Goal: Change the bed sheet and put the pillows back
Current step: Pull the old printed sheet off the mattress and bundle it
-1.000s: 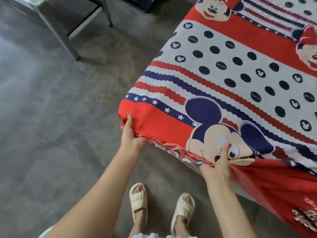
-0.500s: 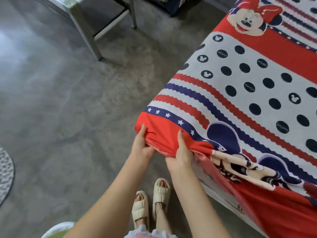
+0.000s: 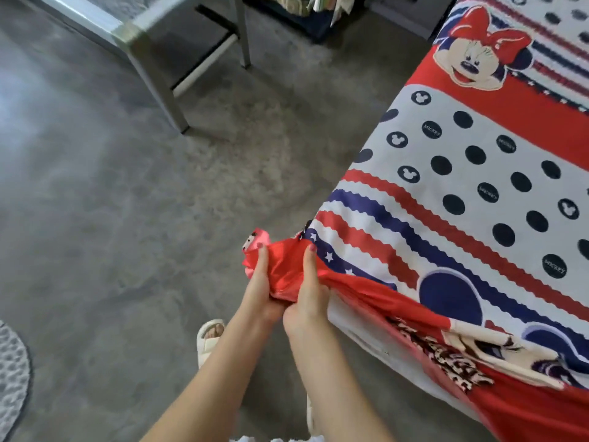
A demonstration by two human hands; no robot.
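Observation:
A red, white and blue cartoon-mouse bed sheet [image 3: 471, 193] covers the bed at the right. Its red corner is bunched up at the near left corner of the mattress [image 3: 353, 327], whose white side shows below the lifted cloth. My left hand [image 3: 259, 293] grips the gathered red corner from the left, thumb on top. My right hand [image 3: 306, 298] grips the same bunch just beside it, thumb lying along the fabric. The two hands touch at the heels. No pillows are in view.
Grey concrete floor [image 3: 127, 234] spreads to the left. A metal table or bench [image 3: 149, 59] stands at the top left, with clutter [image 3: 318, 11] behind it. A patterned round rug edge [image 3: 12, 371] shows at far left. My sandalled foot [image 3: 210, 338] is below the hands.
My right hand slid left along the sheet's edge to meet my left hand at the corner. The red corner is now gathered and lifted off the mattress. The view shifted left.

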